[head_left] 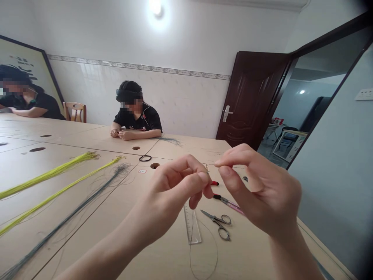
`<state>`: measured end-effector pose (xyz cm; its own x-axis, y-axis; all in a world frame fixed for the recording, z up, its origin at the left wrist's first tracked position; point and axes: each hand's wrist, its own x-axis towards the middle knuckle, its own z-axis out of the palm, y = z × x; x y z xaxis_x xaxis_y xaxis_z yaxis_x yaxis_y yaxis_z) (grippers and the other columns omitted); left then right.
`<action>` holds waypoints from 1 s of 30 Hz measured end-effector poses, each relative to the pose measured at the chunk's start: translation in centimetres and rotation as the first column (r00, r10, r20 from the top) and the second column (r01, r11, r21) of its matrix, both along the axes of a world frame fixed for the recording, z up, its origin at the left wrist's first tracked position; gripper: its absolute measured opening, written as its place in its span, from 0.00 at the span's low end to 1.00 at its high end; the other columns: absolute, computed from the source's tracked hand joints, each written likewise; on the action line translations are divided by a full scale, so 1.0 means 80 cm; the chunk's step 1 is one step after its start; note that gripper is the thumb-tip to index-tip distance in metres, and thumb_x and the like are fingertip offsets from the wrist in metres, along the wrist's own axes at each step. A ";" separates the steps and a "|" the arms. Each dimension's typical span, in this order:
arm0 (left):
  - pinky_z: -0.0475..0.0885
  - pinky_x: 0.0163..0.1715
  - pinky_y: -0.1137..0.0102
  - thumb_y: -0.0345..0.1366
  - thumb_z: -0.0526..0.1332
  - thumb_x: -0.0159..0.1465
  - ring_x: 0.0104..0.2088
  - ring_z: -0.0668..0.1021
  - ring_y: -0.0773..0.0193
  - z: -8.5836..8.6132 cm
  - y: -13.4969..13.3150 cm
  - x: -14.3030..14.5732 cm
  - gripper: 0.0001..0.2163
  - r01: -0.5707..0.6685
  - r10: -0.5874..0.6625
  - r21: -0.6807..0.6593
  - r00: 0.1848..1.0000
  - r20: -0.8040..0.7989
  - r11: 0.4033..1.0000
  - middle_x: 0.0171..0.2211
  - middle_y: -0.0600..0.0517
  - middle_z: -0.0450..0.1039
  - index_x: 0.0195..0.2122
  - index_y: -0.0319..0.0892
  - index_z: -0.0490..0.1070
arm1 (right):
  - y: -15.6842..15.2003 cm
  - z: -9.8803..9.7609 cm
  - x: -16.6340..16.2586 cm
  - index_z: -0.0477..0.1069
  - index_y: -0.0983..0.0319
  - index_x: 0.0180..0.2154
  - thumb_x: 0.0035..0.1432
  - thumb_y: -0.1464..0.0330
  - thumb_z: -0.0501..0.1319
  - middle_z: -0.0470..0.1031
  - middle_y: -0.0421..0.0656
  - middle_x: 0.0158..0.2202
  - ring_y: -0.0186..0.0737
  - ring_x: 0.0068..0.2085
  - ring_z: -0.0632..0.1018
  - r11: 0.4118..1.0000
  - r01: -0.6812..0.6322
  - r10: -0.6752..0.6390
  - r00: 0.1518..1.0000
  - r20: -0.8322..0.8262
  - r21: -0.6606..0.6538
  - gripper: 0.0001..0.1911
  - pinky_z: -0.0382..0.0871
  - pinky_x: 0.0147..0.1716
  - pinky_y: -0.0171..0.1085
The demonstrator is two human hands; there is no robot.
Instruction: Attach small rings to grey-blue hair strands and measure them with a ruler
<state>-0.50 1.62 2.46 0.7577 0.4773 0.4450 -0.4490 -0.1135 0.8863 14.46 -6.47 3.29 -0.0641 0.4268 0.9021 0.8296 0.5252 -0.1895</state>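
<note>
My left hand (pixel 183 181) is closed, thumb and forefinger pinching a thin grey line (pixel 190 258) that hangs below it and loops over the table. A tiny copper-coloured wire piece (pixel 207 168) sticks up from that pinch; its exact form is too small to tell. Just to the right, my right hand (pixel 256 184) has its thumb and forefinger tips nearly together; anything between them is too fine to make out. Beneath the hands lie a clear ruler (pixel 196 229), folding scissors (pixel 217 221) and a red-and-black handled tool (pixel 217 196), partly hidden by my right hand.
Yellow line bundles (pixel 58 171) and a grey line bundle (pixel 87 200) stretch across the table's left. A black ring (pixel 145 158), a small label (pixel 142 171) and a cable hole (pixel 155 165) lie beyond my left hand. One person (pixel 136 116) sits opposite, another (pixel 37 101) far left.
</note>
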 end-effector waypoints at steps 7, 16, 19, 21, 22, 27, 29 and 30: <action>0.62 0.22 0.81 0.32 0.57 0.65 0.22 0.66 0.76 0.002 -0.003 -0.002 0.08 -0.238 0.265 0.293 0.963 -0.056 0.926 0.23 0.60 0.71 0.27 0.42 0.68 | -0.010 0.003 -0.001 0.71 0.57 0.35 0.60 0.72 0.58 0.72 0.35 0.32 0.29 0.33 0.73 0.970 -0.127 0.103 0.988 -0.118 -0.209 0.04 0.67 0.29 0.29; 0.62 0.21 0.82 0.28 0.56 0.62 0.22 0.67 0.76 0.007 -0.005 -0.004 0.08 -0.330 0.402 0.491 0.915 -0.046 0.807 0.22 0.60 0.70 0.26 0.43 0.69 | -0.003 -0.001 0.001 0.70 0.60 0.31 0.58 0.74 0.60 0.72 0.37 0.28 0.31 0.31 0.73 0.984 -0.097 0.091 0.995 -0.048 -0.152 0.04 0.69 0.29 0.33; 0.62 0.21 0.81 0.28 0.56 0.62 0.23 0.67 0.75 0.007 -0.005 -0.003 0.09 -0.328 0.405 0.496 0.913 -0.054 0.804 0.22 0.60 0.69 0.26 0.42 0.69 | 0.001 0.000 0.003 0.68 0.62 0.29 0.55 0.78 0.60 0.71 0.39 0.27 0.34 0.32 0.72 0.997 -0.070 0.073 0.991 0.111 -0.034 0.06 0.69 0.29 0.36; 0.61 0.21 0.81 0.27 0.56 0.62 0.23 0.67 0.75 0.006 -0.005 -0.003 0.09 -0.322 0.400 0.495 0.915 -0.056 0.807 0.22 0.60 0.68 0.26 0.43 0.69 | 0.003 0.002 0.003 0.66 0.62 0.29 0.54 0.79 0.60 0.70 0.39 0.27 0.35 0.32 0.72 0.999 -0.032 0.026 0.979 0.204 0.025 0.07 0.69 0.30 0.37; 0.61 0.21 0.81 0.27 0.56 0.62 0.23 0.66 0.75 0.006 -0.005 -0.002 0.09 -0.321 0.398 0.495 0.916 -0.055 0.807 0.22 0.60 0.68 0.26 0.43 0.69 | 0.004 0.003 0.003 0.66 0.62 0.29 0.55 0.79 0.60 0.70 0.39 0.27 0.35 0.32 0.72 0.999 -0.016 0.005 0.972 0.235 0.044 0.08 0.69 0.30 0.37; 0.62 0.22 0.81 0.27 0.55 0.62 0.23 0.67 0.75 0.004 -0.005 -0.001 0.09 -0.299 0.370 0.482 0.927 -0.058 0.824 0.22 0.60 0.68 0.26 0.43 0.69 | 0.004 0.004 0.004 0.65 0.62 0.30 0.55 0.79 0.60 0.69 0.40 0.27 0.36 0.32 0.73 0.994 -0.004 -0.033 0.944 0.329 0.110 0.07 0.68 0.29 0.37; 0.62 0.22 0.80 0.26 0.55 0.61 0.23 0.67 0.76 0.004 -0.005 -0.001 0.09 -0.302 0.368 0.478 0.929 -0.048 0.825 0.22 0.61 0.68 0.26 0.43 0.69 | 0.002 0.002 0.006 0.64 0.62 0.30 0.55 0.78 0.61 0.71 0.41 0.28 0.37 0.33 0.73 0.989 0.018 -0.073 0.921 0.383 0.147 0.08 0.68 0.30 0.39; 0.62 0.22 0.80 0.25 0.55 0.61 0.23 0.67 0.76 0.004 -0.006 -0.001 0.09 -0.309 0.372 0.477 0.927 -0.042 0.823 0.21 0.61 0.68 0.25 0.43 0.68 | 0.002 0.001 0.007 0.64 0.62 0.29 0.55 0.78 0.62 0.71 0.41 0.28 0.38 0.33 0.73 0.984 0.039 -0.110 0.903 0.416 0.175 0.08 0.69 0.31 0.41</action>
<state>-0.56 1.16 2.81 0.6495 0.4840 0.5865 -0.1930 -0.6410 0.7428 14.99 -6.35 3.41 -0.4279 0.2992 0.8529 0.8506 0.4524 0.2680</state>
